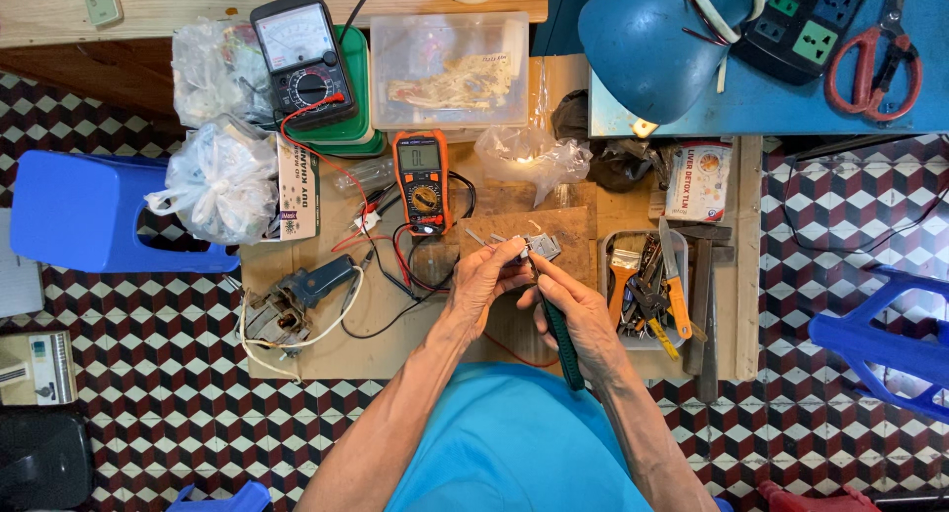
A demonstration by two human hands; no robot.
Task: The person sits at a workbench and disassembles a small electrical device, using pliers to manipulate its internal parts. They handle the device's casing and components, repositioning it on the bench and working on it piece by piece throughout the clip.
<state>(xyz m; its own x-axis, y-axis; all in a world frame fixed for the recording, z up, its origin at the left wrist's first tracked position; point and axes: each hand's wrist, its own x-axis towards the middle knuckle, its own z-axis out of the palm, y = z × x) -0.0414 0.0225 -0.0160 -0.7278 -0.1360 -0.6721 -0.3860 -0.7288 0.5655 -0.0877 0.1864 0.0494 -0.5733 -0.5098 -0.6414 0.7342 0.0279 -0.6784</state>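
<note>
My left hand [486, 280] grips a small grey metal part [539, 245] over the low wooden work board [692, 359]. My right hand [573, 309] holds a screwdriver with a dark green handle [563, 342]; its tip meets the metal part between my fingers. Both hands sit close together above a small wooden block [568, 230] in the middle of the board.
An orange digital multimeter [422, 181] with red and black leads lies just left of the hands, a black analog meter [301, 62] behind it. A tray of tools [647, 290] stands to the right. Also here: plastic bags [222, 181], a blue lamp [647, 47], red scissors [875, 67], blue stools [84, 211].
</note>
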